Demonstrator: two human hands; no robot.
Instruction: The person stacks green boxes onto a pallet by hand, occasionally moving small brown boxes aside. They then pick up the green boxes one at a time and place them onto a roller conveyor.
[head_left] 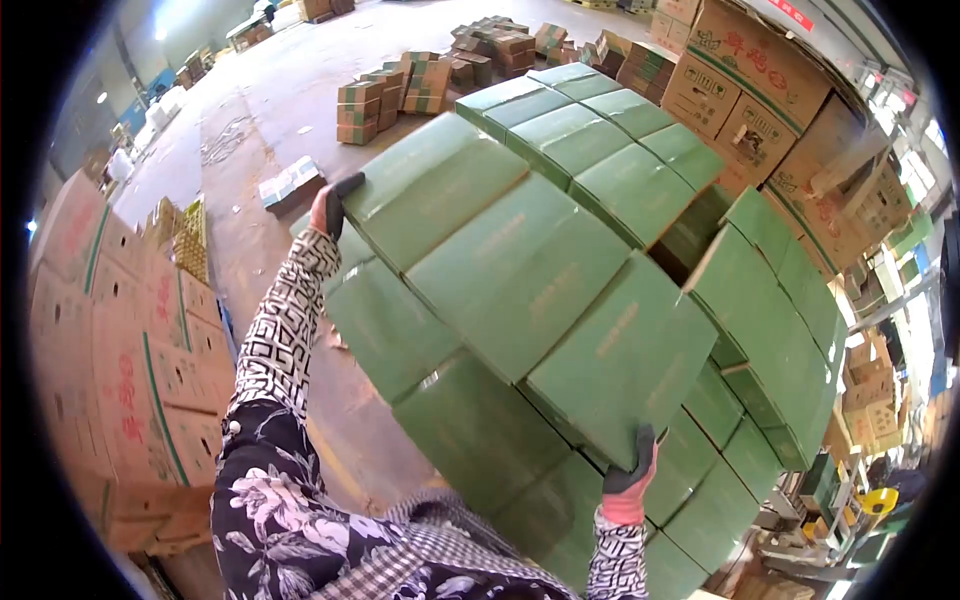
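A large stack of green boxes (500, 270) fills the middle. My left hand (336, 205), in a pink and dark glove, presses against the left end of an upper row of three boxes. At the near end of that row, my right hand (632, 475), gloved alike, holds the corner of a green box (625, 345). The row lies between my two hands, on top of other green boxes (480, 420). The fingers of both hands are bent around the box edges. A dark gap (690, 240) shows between this row and the boxes to the right.
Tall cartons (140, 370) stand at the left, and more brown cartons (750, 90) at the upper right. Bundled flat cardboard (380, 100) sits on the floor behind the stack. A small bundle (292, 185) lies beyond my left hand. Something yellow (878, 501) is at the lower right.
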